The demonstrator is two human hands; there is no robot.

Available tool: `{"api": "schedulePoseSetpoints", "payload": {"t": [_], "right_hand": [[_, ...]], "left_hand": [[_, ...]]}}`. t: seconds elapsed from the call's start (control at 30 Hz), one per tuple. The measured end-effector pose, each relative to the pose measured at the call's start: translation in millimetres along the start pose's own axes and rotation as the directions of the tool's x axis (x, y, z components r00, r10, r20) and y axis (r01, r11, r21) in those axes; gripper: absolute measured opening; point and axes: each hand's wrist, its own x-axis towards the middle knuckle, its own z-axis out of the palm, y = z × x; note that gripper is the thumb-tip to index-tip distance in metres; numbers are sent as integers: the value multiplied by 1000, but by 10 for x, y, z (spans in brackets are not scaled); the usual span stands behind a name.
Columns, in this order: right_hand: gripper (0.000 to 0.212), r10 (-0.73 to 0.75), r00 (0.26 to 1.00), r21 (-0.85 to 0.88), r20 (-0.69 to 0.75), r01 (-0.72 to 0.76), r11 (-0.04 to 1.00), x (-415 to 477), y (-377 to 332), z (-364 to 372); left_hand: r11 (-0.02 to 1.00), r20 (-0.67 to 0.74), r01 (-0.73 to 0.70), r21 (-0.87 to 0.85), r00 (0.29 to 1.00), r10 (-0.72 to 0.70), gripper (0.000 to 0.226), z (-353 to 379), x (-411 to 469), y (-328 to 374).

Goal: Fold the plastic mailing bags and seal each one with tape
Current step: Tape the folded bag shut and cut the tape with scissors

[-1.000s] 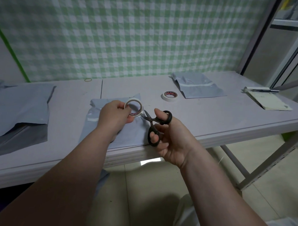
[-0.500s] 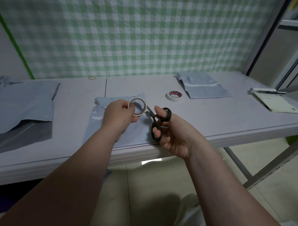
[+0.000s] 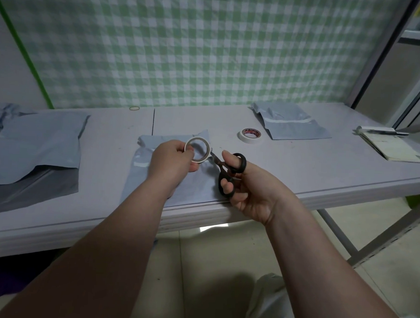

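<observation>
head view. left hand [image 3: 173, 161] was raised over the table's [image 3: 323, 167] front edge, thumb and fingers curled, pinching a thin roll [image 3: 208, 151] of pale tape by its left rim. the roll stood on edge, hole facing the camera. right hand [image 3: 253, 186] was just beside it to the right, gripping black scissors [image 3: 242, 163]: thumb through the upper loop, fingers curled through the lower one. the blades pointed up and left, tips at the roll's right rim; could not tell whether they touched it, or how far apart the blades were. any tape drawn off the roll was too fine to make out.

a grey bag [image 3: 201, 182] lay flat on the table right under both hands, its near edge at the table's front edge and its top end folded over. whether either hand touched it could not be told.

a second, thicker roll [image 3: 243, 138] lay flat behind and to the right of the hands, apart from them. a folded bag [image 3: 291, 124] lay just beyond that roll, further right. a stack of bags [image 3: 35, 148] sat at the left end of the table, well apart from the hands. a notepad [image 3: 390, 146] lay at the far right with a pen [image 3: 383, 130] across its top. a rubber band [image 3: 134, 108] lay at the back edge, below a green checked cloth [image 3: 208, 51].
</observation>
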Motion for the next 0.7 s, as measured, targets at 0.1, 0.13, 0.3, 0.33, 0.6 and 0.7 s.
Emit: {"api": "schedulePoseSetpoints", "payload": {"t": [0.1,0.13,0.3,0.33,0.6,0.7], "right_hand": [[23,-7,1000,-6,2,7,1000,7,5,-4],[23,-9,1000,-10,2,9,1000,9,8,-4],[23,-11,1000,-13,-3,11,1000,13,6,-4],[23,-12,1000,-11,-4,12,1000,15,6,-3],[23,-1,1000,-2,-20,1,1000,3,-3,7],[23,-20,999,-10,-35,20,1000,7,8,14]], "left_hand": [[1000,3,2,2,1000,-2,22,-4,6,-4],[1000,4,1,5,1000,-1,22,-5,8,-8],[1000,0,0,12,1000,0,24,-4,6,-11],[1000,0,0,12,1000,0,24,-3,4,-8],[1000,-3,9,-5,1000,-9,22,2,7,-13],[1000,-10,11,-10,1000,-11,22,2,4,-13]]}}
